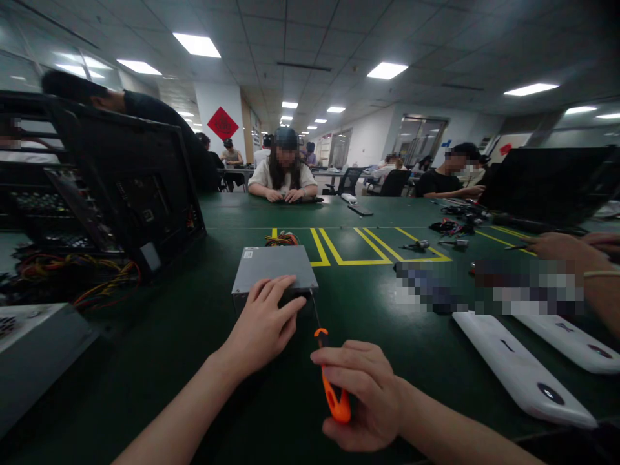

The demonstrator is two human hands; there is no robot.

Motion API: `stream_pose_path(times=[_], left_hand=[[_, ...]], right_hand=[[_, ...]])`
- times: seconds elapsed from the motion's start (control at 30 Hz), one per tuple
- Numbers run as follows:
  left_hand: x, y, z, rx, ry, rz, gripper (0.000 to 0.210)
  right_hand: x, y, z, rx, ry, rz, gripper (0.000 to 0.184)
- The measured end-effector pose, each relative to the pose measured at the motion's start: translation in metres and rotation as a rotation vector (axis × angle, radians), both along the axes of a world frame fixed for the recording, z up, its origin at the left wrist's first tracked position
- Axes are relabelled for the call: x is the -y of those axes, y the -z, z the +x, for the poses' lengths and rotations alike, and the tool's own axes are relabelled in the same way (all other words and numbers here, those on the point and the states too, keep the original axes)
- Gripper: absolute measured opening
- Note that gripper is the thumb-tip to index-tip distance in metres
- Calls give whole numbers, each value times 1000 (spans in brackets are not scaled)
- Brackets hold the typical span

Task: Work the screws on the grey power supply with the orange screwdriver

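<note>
The right hand (368, 397) is curled closed around the smooth orange-and-black handle of a screwdriver (338, 407), its thin metal shaft reaching to the near right corner of a grey box (271, 261). Fingers slightly spread and gripping nothing, the left hand (264, 323) lies over the near side of that flat-topped, sheet-metal box, which sits between the far and near edges of the glossy green table (271, 420), bundled coloured cables (281, 239) behind it.
</note>
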State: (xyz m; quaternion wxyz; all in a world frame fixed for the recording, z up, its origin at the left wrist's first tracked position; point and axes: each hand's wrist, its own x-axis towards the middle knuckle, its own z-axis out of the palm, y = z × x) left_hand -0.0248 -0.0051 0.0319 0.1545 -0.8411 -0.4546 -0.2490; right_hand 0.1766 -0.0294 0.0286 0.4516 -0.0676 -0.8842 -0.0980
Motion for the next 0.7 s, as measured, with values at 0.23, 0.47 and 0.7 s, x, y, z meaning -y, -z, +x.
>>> stream_pose_path(times=[0.23, 0.47, 0.7], left_hand=[[5, -1, 2, -93, 10, 5, 42], [4, 0, 3, -149, -9, 7, 46], [5, 0, 3, -175, -20, 11, 46]], right_hand=[[-1, -1, 1, -29, -22, -80, 43], [0, 0, 1, 2, 3, -58, 39], [-3, 4, 2, 31, -26, -113, 45]])
